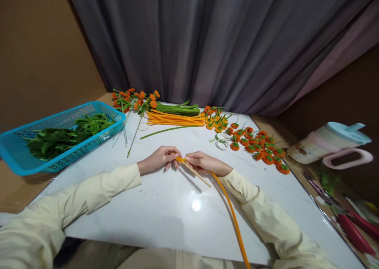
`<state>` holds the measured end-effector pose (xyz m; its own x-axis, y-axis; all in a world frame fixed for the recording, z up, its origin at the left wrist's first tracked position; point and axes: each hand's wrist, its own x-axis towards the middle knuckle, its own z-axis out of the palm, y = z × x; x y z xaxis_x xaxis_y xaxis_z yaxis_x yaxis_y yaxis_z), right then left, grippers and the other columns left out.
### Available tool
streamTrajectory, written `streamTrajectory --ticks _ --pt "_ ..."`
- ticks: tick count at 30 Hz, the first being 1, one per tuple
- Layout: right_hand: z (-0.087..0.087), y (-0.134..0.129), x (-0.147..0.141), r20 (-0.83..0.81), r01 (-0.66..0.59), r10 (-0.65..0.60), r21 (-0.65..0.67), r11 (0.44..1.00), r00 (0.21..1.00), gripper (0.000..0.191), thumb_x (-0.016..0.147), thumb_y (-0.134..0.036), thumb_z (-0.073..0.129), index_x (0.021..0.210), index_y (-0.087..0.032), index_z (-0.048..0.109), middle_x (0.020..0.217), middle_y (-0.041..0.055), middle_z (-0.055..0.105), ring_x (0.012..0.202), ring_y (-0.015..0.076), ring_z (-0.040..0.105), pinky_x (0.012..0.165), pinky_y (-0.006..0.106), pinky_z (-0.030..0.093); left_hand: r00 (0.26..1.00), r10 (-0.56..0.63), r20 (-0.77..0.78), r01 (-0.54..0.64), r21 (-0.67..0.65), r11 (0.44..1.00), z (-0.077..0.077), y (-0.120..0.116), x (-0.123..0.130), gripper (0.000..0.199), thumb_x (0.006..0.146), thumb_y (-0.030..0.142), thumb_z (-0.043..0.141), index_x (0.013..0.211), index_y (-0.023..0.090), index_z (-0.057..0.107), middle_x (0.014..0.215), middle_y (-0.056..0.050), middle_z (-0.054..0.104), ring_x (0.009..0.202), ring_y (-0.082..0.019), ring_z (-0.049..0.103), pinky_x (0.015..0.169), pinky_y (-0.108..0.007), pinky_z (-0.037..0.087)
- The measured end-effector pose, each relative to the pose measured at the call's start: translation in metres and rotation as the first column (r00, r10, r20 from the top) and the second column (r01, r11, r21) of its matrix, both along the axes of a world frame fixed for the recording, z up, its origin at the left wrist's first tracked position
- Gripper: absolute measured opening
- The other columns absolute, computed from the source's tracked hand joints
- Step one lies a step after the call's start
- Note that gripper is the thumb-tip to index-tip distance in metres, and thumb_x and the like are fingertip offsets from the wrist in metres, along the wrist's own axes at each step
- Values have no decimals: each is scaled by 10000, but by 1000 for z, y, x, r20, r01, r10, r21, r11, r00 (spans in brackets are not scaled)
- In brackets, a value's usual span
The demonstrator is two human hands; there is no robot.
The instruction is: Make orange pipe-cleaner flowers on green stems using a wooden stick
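Observation:
Near the middle of the white tabletop, my left hand (166, 157) pinches the upper end of a thin wooden stick (199, 175), where an orange strip is wrapped around it. Close beside it on the right, my right hand (206, 163) has its fingers closed on the orange strip (229, 205). From under that hand the strip's long tail curves down to the table's front edge. The stick slants down to the right, its lower end free. Fingers partly hide the wrapped end.
A blue basket (53, 167) of green leaves stands at the left. Orange strips (174, 118) and green strips (177, 109) lie at the back. Small orange pumpkins (256, 146), tape rolls (222, 143), a tumbler (322, 140) and red-handled pliers (355, 233) are on the right.

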<state>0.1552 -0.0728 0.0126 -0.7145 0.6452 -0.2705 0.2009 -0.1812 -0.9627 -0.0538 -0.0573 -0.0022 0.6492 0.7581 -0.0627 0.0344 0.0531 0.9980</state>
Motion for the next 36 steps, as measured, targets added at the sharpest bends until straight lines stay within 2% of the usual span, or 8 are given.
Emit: streamTrajectory --ticks 6,10,16,20,23,27,33,36 --pt "1 -4 -4 20 37 -37 31 999 999 361 904 -493 456 778 -159 512 526 -51 502 340 43 276 312 177 185 997 42 66 -38 -62 997 1 0 0 323 779 387 634 898 90 589 663 -51 661 389 -49 454 375 -167 334" --pt "-3 -5 -7 5 56 -57 68 996 998 366 913 -500 431 816 -160 525 516 -48 507 360 55 315 336 178 230 996 55 76 -49 -74 996 -3 1 -1 336 782 371 635 965 90 612 687 -50 661 397 -43 436 384 -169 308" --pt "-4 -6 -12 -23 98 -96 97 990 995 351 906 -490 423 786 -167 488 456 -64 467 300 49 262 290 177 177 989 106 99 -91 -145 985 -1 0 -1 349 773 356 641 1002 93 652 710 -59 662 423 -44 429 418 -183 305" --pt "-6 -7 -13 4 172 -175 155 973 985 306 925 -415 378 761 -173 472 473 -60 471 294 48 264 285 178 157 977 157 144 -130 -179 975 2 -3 2 332 782 333 641 1037 122 660 712 -44 655 440 -38 412 425 -172 298" --pt "-9 -8 -16 13 221 -227 186 957 974 249 919 -295 366 732 -169 475 451 -60 449 319 55 293 318 176 198 965 203 163 -162 -233 959 0 -3 3 302 787 301 645 1045 144 662 719 -22 633 439 -26 398 425 -160 303" --pt "-11 -8 -21 24 296 -308 223 929 951 236 889 -230 403 678 -164 485 409 -71 378 333 63 311 355 183 244 935 295 197 -227 -308 924 0 -2 4 247 793 233 642 1020 135 657 716 -21 611 511 -47 463 445 -142 343" --pt "-11 -13 -26 -12 468 -486 289 835 874 304 959 -408 303 868 -180 482 414 -98 312 321 84 257 348 203 210 886 416 205 -331 -349 877 4 0 7 148 813 166 604 948 109 627 689 -24 588 560 -64 489 446 -132 358" --pt "-12 -14 -28 8 449 -488 382 808 873 333 944 -469 342 920 -179 505 448 -89 339 367 97 308 391 210 247 882 420 214 -336 -341 878 3 1 8 156 803 179 619 942 107 621 687 -23 581 573 -69 492 452 -134 363"
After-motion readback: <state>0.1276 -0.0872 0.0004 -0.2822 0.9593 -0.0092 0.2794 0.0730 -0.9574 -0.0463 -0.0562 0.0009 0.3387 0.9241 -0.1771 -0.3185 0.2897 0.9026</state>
